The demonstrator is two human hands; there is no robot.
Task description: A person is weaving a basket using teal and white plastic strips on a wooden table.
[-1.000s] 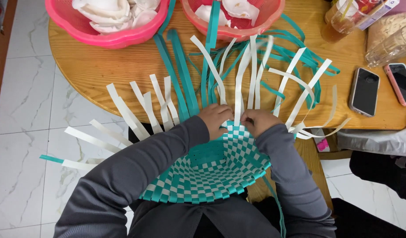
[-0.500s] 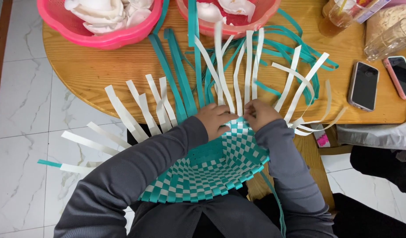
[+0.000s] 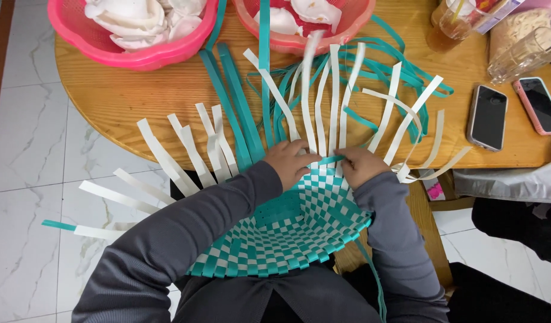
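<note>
At table edge point(image 3: 131, 113) | left hand point(image 3: 291, 162) and right hand point(image 3: 360, 165) pinch teal strip point(image 3: 330, 160) on woven basket's point(image 3: 287, 230) rim | loose white strips point(image 3: 323, 96) fan outward | phones point(image 3: 488, 116) well apart.

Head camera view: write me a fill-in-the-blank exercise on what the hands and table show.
1. Both hands, left hand and right hand, pinch a strip coloured ____ at the rim of the teal-and-white checkered woven basket.
2. The loose upright white plastic strips rise from the basket's ____ edge.
3. The two pink plastic bowls sit on a round table made of ____.
4. Right of the strips lie ____ phones, one dark-cased phone and one pink-cased phone.

Missing words: teal; far; wood; two
</note>
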